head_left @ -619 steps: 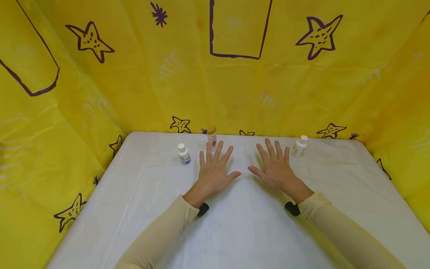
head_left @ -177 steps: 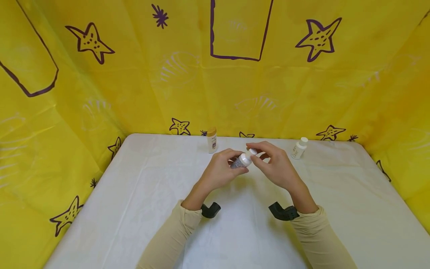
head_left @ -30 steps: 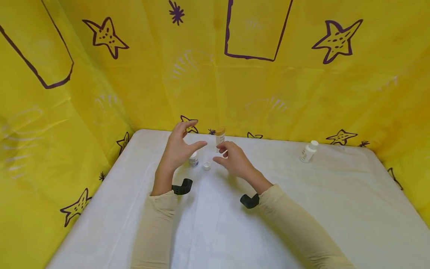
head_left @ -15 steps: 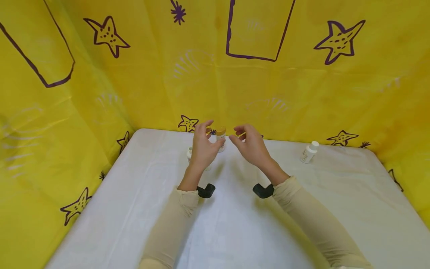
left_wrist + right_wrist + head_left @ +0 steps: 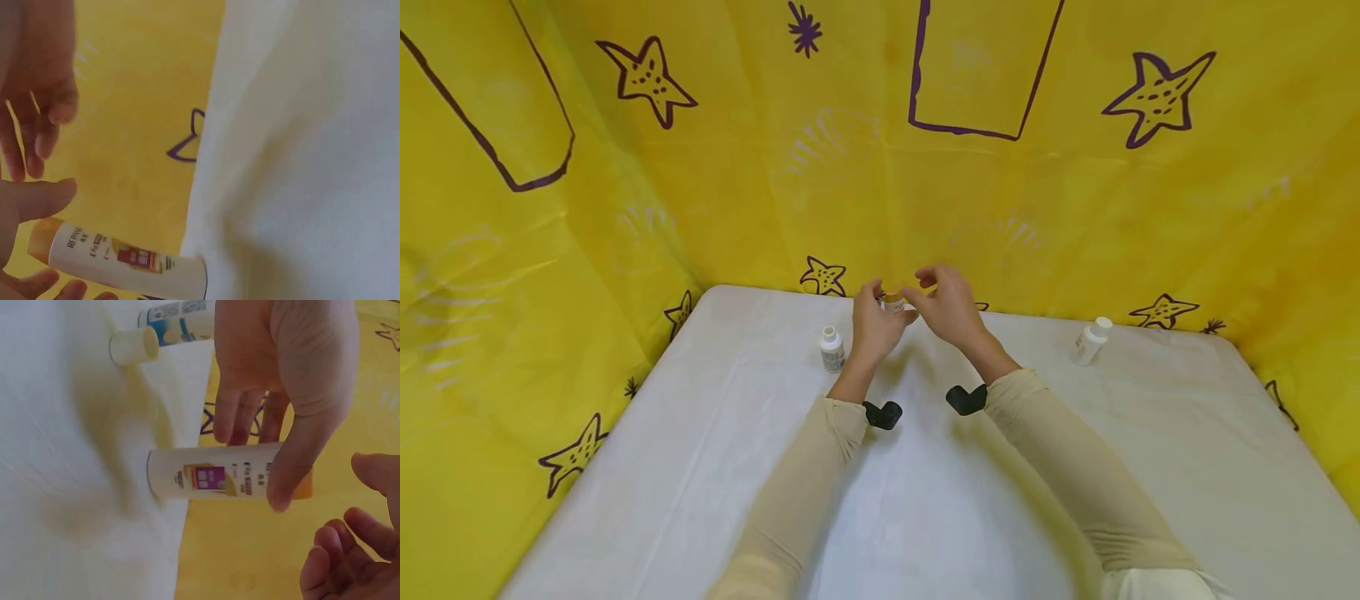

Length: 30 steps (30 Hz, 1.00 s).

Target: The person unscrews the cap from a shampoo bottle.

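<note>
A small white toiletry bottle (image 5: 209, 472) with a golden cap (image 5: 892, 297) stands upright at the back of the table. My left hand (image 5: 874, 327) is around its upper part, thumb on one side and fingers on the other. In the left wrist view the thumb (image 5: 47, 199) lies beside the cap, and firm contact cannot be made out. My right hand (image 5: 951, 307) hovers close to the cap, its fingers loosely bent and holding nothing. Left of the hands stands a white pill bottle (image 5: 832, 352) with its neck uncovered. Its loose white cap (image 5: 134, 347) lies on the table.
Another white bottle (image 5: 1092, 342), capped, stands at the right rear of the white-covered table (image 5: 925, 500). Yellow patterned cloth (image 5: 775, 167) hangs behind and along the sides. Each wrist carries a black camera mount (image 5: 966, 400).
My hands have left the pill bottle and its loose cap and moved right and farther back. The left one has come around the golden-capped bottle, with the right one close beside it.
</note>
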Tool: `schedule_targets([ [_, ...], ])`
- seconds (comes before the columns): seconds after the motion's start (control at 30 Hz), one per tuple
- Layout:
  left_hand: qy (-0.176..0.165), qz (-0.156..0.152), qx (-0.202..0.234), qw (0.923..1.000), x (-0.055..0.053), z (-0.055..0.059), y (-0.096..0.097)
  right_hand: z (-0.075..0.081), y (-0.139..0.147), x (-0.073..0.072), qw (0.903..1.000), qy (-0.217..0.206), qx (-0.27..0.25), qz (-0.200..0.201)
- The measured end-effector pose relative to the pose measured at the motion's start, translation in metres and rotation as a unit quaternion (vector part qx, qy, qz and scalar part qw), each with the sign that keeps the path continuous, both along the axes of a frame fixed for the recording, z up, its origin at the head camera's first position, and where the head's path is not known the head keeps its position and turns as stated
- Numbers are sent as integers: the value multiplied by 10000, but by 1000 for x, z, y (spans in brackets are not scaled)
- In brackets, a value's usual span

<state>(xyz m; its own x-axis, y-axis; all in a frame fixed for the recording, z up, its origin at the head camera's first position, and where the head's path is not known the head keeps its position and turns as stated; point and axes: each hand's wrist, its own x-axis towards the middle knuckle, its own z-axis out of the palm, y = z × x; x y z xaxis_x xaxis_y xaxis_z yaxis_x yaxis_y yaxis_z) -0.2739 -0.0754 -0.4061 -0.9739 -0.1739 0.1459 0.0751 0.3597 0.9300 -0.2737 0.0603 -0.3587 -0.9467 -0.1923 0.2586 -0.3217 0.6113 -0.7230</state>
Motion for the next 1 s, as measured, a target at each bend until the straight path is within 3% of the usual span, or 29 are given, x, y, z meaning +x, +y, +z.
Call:
schedule_targets([
  [0.1, -297, 8, 155, 9994, -4, -5, 0, -5, -3, -5, 9999, -119, 115, 47],
  [0.33, -1082, 48, -33, 9941, -6, -11, -1, -10, -9, -15, 9972, -438, 522, 305],
  [0.5, -1115, -52, -76, 9937, -6, -12, 0, -17, -9, -19, 9954, -490, 720, 405],
  [0.8, -939, 118, -368, 9948, -5, -12, 3, -21, -8, -18, 9955, -379, 779, 373],
  [1.0, -967, 108, -331, 9947, -3, -15, 1, -26, -6, -16, 9957, -310, 769, 425],
])
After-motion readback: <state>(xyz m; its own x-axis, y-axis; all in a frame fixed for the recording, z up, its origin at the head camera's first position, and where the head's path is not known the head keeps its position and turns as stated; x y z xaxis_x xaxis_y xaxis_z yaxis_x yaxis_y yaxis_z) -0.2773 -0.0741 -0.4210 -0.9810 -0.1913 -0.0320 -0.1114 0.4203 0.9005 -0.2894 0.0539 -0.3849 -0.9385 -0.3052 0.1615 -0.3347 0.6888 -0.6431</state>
